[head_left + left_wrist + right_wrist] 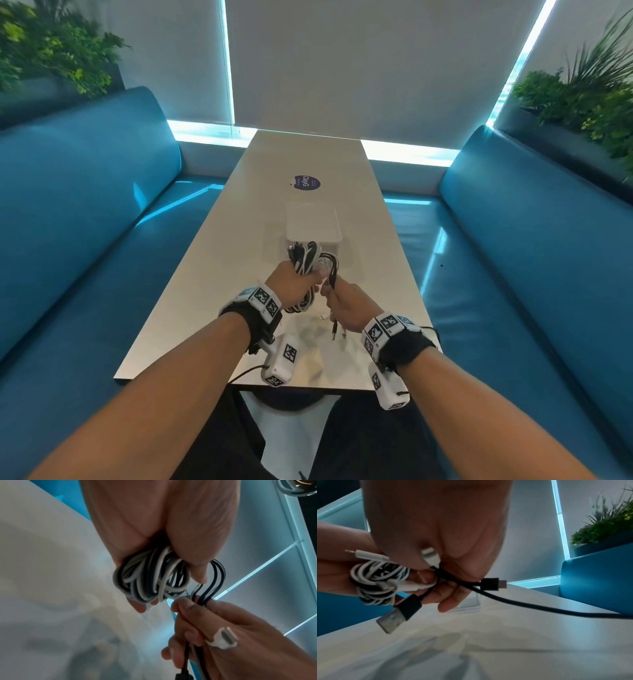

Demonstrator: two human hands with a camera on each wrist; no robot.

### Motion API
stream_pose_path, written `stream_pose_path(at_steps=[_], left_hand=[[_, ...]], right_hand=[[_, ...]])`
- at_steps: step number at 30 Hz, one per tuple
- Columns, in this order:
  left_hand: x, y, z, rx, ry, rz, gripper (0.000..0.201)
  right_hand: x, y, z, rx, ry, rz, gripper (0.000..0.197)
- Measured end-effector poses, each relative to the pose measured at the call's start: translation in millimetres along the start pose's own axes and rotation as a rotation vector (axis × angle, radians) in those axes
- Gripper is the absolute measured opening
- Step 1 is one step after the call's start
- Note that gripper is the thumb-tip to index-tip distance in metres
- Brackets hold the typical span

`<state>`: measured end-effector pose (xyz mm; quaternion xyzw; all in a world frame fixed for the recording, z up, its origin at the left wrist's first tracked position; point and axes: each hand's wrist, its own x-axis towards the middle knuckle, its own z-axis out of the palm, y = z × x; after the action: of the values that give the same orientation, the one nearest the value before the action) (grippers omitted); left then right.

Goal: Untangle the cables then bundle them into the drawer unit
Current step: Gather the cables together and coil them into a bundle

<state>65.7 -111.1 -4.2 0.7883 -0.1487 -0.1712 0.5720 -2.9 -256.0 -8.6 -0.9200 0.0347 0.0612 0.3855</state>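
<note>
A: Why is the left hand clenching the whole coil of cables while the right hand is only pinching a few strands?

B: My guess is that the left is acting as an anchor, keeping the black and white loops gathered above the table, while the right is working the loose ends free. Both sets of fingers are grasping cable; neither hand is released.

A: And the drawer unit?

B: It is sitting on the table just beyond the hands, translucent and pale. I cannot tell whether its drawer is standing open.

A: So the cables are not in it yet.

B: No, they are hanging in the air between the hands, near the unit.

A: What is the right wrist view giving us that the head view is not?

B: The plugs. A black USB plug is dangling below the right fingers, a small black connector is poking out sideways, and a white connector is lying against the left palm.

A: And the left wrist view?

B: It is showing black loops bridging the two hands, with a white connector peeking between the right fingers.
</note>
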Motion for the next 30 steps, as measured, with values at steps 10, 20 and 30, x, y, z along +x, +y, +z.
stream_pose_path(at_steps=[10,20,30], left_hand=[[-13,16,8,-0.355,-0.076,-0.152,0.034],[4,16,8,-0.146,0.161,-0.118,0.028],[10,27,-18,-0.372,0.235,-0.068,0.044]], right_hand=[[0,-11,-3,-0.242,-0.033,-0.112,0.040],[2,-16,2,-0.231,0.029,-0.156,0.033],[-1,-13,-1,-0.038,0.001,-0.045,0.019]])
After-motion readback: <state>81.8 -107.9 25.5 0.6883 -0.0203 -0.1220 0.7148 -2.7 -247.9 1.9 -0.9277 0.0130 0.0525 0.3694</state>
